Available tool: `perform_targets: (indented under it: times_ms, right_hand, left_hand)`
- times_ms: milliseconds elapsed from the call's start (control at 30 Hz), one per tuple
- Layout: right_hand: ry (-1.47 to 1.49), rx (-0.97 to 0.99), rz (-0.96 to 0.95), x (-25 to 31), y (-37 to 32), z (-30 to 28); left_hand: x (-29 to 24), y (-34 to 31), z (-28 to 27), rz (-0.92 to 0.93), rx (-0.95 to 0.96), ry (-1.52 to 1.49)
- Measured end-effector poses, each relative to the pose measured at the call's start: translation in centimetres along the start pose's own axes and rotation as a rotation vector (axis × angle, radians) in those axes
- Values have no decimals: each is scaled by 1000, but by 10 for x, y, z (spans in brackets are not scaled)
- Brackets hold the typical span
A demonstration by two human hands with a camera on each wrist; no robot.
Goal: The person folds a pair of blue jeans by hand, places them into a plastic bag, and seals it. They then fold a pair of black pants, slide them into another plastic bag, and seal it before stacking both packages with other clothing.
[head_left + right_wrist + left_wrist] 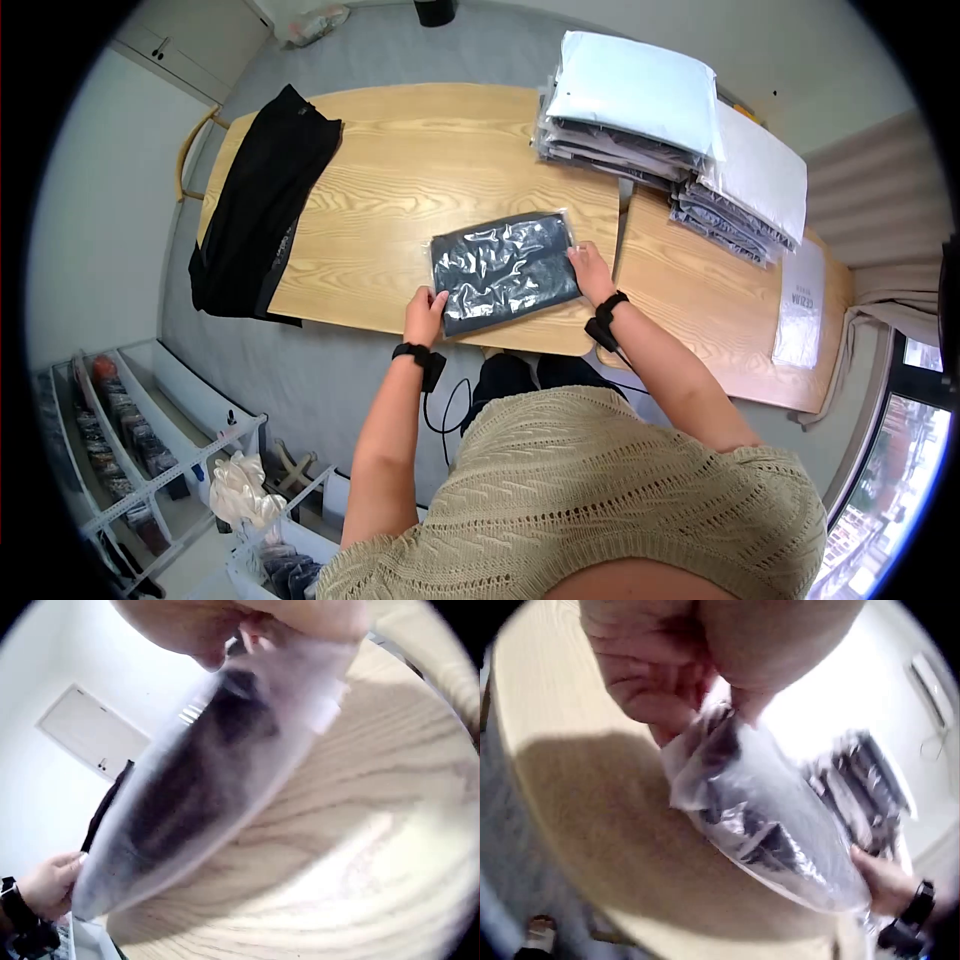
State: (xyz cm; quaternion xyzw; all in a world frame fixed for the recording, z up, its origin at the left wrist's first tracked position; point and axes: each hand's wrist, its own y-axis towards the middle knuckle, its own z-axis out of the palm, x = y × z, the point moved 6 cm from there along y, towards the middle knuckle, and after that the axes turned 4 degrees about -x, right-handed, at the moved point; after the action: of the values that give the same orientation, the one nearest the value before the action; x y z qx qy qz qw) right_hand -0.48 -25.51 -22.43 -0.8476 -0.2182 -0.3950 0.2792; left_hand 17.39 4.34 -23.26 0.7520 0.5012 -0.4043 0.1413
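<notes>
A dark folded garment in a clear plastic bag [505, 272] is held slightly tilted over the front edge of the wooden table. At its lower left corner the left hand [424, 316] pinches the bag, thumb on top. The right hand [591, 270] grips the bag's right edge. In the left wrist view the left hand [682, 667] pinches a crumpled corner of the plastic [757, 817]. The right wrist view has the right hand [255, 626] gripping the other end of the bag [195, 772], its fingertips partly hidden.
Black trousers [265, 205] lie over the table's left end. Stacks of bagged garments [630, 100] stand at the back right, beside a second stack [755, 175]. A flat clear package [800, 305] lies on the right. Shelving bins [150, 430] stand at the lower left.
</notes>
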Motion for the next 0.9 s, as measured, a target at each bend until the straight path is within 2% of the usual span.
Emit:
perform_targets:
  times_ms: [33, 67, 100, 133, 167, 200, 267, 300, 367, 433, 533, 900]
  right_hand:
    - [-146, -118, -24, -23, 3, 8]
    - [-291, -238, -54, -35, 4, 10]
    - [-293, -234, -47, -27, -2, 5]
    - [-353, -159, -222, 3, -18, 1]
    - [-409, -79, -396, 24, -35, 4]
    - [-411, -72, -386, 24, -47, 9]
    - [-752, 17, -750, 41, -70, 35]
    - [-750, 16, -750, 44, -71, 40]
    - [-831, 148, -845, 48, -74, 60]
    - [-850, 178, -840, 54, -64, 64]
    - [-878, 233, -856, 57, -47, 69]
    - [-793, 258, -835, 51, -28, 76]
  left_hand:
    - [15, -1, 12, -98, 34, 67]
    - [11, -4, 17, -104, 41, 69]
    - [-10, -7, 10, 65, -142, 131]
    - [-30, -14, -1, 234, -321, 193]
    - [-40, -13, 0, 216, -162, 203]
    - [-46, -14, -1, 209, -152, 205]
    - [-75, -15, 12, 548, -37, 293]
    - [-80, -14, 22, 632, 57, 393]
    - [-86, -7, 37, 769, 186, 541]
    - [-87, 2, 47, 862, 287, 627]
    - [-87, 17, 59, 907, 358, 666]
    - [-74, 33, 77, 844, 423, 640]
